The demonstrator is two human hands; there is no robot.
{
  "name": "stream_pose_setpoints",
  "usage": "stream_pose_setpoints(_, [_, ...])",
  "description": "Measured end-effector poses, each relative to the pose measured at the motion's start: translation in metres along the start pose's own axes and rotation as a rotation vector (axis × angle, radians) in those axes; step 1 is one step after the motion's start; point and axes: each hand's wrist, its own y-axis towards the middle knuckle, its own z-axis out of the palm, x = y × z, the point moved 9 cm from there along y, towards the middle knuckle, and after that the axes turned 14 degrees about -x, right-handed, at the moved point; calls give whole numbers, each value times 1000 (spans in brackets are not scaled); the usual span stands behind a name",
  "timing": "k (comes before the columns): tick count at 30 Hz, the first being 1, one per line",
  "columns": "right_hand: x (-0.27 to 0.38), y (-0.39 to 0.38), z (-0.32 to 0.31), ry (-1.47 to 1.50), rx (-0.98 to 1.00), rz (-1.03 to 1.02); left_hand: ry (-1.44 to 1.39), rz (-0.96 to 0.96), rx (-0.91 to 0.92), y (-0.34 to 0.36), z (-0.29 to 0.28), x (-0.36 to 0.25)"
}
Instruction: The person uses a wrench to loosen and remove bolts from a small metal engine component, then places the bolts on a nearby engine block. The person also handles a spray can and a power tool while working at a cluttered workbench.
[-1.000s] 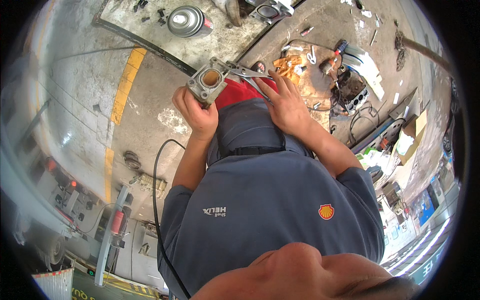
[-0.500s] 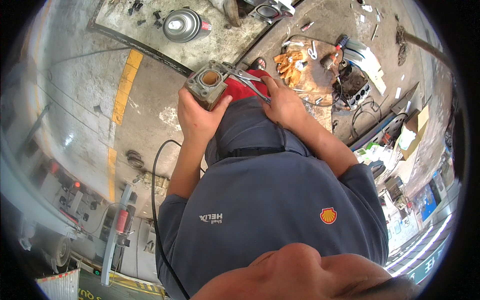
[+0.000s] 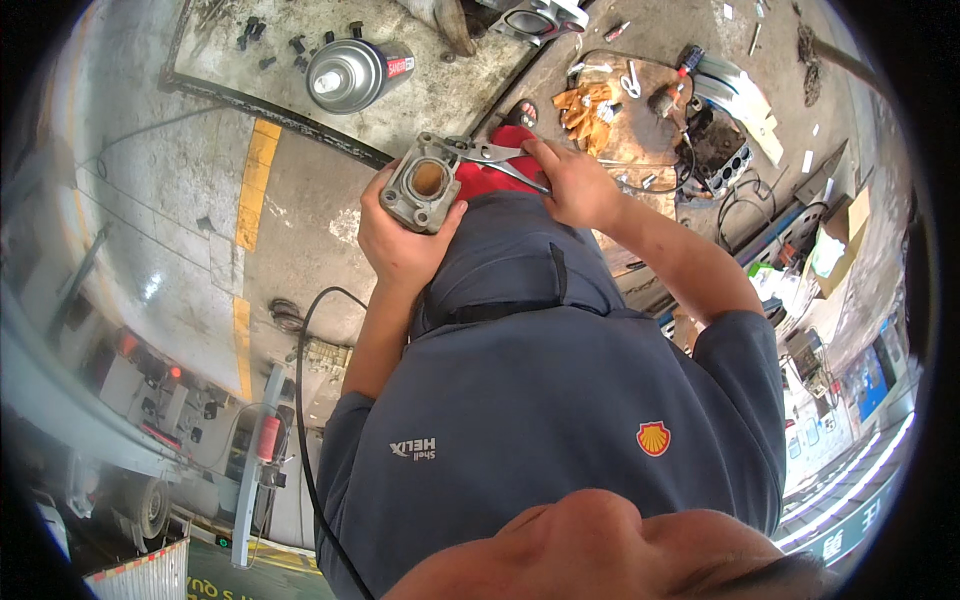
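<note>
- The grey metal part (image 3: 405, 188) is held before the near corner of the table (image 3: 440, 110).
- The left hand (image 3: 405, 245) is half closed around it.
- The right hand (image 3: 582, 187), with bent fingers, grips the handles of pliers (image 3: 492, 154); their tip reaches the part's edge.
- A spray can (image 3: 345, 80) stands near the table's edge, beside dark bolts (image 3: 251, 30).

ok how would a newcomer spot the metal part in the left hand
Start at the pale, stained tabletop, upper left. By its near corner, the left hand holds a squarish grey metal block. Unlike the slim, shiny pliers at its upper right, it is chunky, with a brownish central opening and holes near its corners.
</note>
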Motion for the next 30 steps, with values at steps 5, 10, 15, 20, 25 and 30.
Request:
stream_pose_setpoints(5, [-8, 8, 3, -2, -36, -94, -32, -52, 125, 13, 0, 10])
stream_pose_setpoints(10, [-14, 10, 9, -2, -75, -157, -65, -106, 171, 15, 0, 16])
stream_pose_setpoints(15, [2, -3, -1, -40, -103, -117, -273, -133, 120, 1, 2, 23])
stream_pose_setpoints(20, [0, -12, 6, -57, -31, 10, -252, -114, 123, -3, 3, 21])
stream_pose_setpoints(25, [9, -27, 7, -12, -54, 97, -186, -31, 135, -2, 2, 15])
stream_pose_setpoints(30, [14, -32, 7, -4, -50, 152, -222, 5, 66, -6, 2, 12])
